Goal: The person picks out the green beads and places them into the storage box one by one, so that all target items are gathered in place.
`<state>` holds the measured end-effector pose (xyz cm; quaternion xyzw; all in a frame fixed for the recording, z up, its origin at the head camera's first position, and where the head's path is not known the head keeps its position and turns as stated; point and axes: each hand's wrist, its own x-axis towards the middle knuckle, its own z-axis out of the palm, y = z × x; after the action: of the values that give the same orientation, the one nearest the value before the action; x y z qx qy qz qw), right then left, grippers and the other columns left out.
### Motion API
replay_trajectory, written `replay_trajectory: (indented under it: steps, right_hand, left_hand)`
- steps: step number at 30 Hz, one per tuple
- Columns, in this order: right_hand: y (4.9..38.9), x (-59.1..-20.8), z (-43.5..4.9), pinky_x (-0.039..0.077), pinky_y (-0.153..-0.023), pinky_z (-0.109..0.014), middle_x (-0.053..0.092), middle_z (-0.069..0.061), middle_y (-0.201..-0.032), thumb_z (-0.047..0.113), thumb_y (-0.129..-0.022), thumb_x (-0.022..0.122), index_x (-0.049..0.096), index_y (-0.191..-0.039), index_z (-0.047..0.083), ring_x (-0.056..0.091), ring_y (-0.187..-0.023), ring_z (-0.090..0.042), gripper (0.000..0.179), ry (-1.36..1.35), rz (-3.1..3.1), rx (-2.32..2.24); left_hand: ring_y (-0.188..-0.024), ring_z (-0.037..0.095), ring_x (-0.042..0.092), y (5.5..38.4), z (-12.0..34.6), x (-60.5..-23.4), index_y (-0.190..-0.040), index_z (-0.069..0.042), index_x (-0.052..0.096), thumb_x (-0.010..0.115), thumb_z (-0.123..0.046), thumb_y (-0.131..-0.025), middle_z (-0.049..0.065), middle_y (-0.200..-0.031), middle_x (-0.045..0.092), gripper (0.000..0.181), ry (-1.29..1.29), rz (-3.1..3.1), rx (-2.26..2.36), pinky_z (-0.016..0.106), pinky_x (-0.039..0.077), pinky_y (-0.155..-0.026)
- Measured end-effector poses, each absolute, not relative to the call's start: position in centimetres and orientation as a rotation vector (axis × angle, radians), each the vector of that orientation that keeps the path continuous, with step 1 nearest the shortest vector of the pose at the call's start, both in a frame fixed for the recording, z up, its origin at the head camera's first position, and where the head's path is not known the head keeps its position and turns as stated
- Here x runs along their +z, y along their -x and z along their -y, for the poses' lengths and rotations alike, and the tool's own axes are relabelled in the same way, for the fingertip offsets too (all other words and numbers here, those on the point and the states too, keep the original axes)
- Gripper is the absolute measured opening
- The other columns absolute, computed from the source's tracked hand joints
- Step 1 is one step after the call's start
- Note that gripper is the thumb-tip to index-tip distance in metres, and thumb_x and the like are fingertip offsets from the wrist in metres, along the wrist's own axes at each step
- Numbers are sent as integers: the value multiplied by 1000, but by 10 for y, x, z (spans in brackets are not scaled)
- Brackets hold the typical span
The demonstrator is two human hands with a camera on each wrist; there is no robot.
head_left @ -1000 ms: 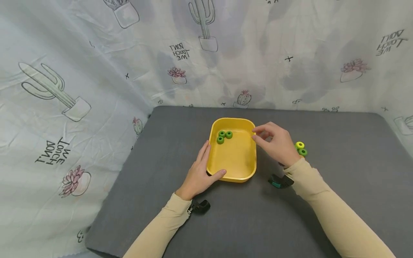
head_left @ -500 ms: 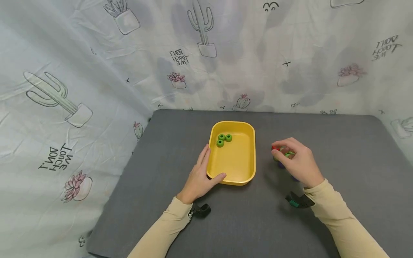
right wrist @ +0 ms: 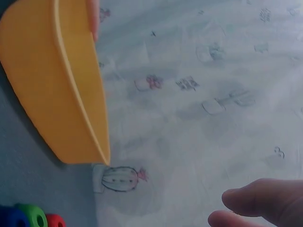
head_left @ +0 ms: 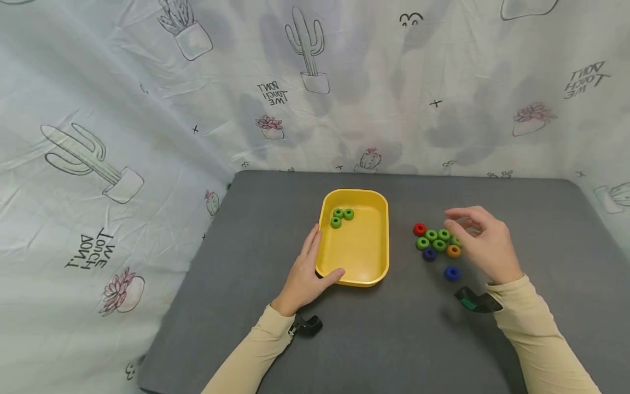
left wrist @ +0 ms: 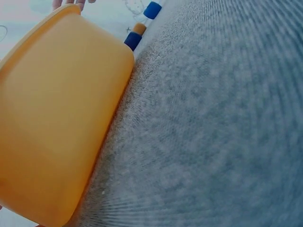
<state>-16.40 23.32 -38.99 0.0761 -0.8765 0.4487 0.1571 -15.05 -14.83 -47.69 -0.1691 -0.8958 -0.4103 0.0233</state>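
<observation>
My left hand (head_left: 303,279) rests against the left side of a yellow tray (head_left: 351,262), fingers straight along the wall and thumb at the near rim. Three green beads (head_left: 336,222) lie together in the tray's far left part. To the right, my right hand (head_left: 484,241) hovers over the right end of a loose bead group, thumb and forefinger apart with nothing between them. The group has a red bead (head_left: 419,229), several green beads (head_left: 439,245), an orange bead (head_left: 453,251) and a dark blue bead (head_left: 429,254); the hand partly covers one green bead.
A separate blue bead (head_left: 452,273) lies nearer than the group. The grey table (head_left: 384,339) ends at the back against a cloth (head_left: 374,109) printed with cacti. In the right wrist view the tray's wall (right wrist: 42,104) stands left of the thumb and finger.
My right hand has moved from the tray's right rim, across the bead group, to its right end, uncovering most of the beads. The left hand stays on the tray.
</observation>
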Motion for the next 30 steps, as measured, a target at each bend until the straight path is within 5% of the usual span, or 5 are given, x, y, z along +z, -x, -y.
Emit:
replay_trajectory:
  steps: [22,30]
  right_hand:
    - [165,-410,-253,44,-76,-6,60,28,-105,26,-101,71,74,-125,12,59,-86,9,28,-47,2548,1284]
    - [173,-403,-270,45,-63,-17,69,-8,-117,31,-102,68,71,-130,11,48,-86,17,35,-101,2700,1084]
  left_hand:
    - [-160,22,23,154,154,-492,-168,-7,18,73,-54,-91,-9,-176,6,105,560,2739,-1261,60,32,-121]
    - [-160,22,23,160,149,-485,-168,-9,16,71,-54,-93,-3,-177,7,104,554,2749,-1279,61,32,-121]
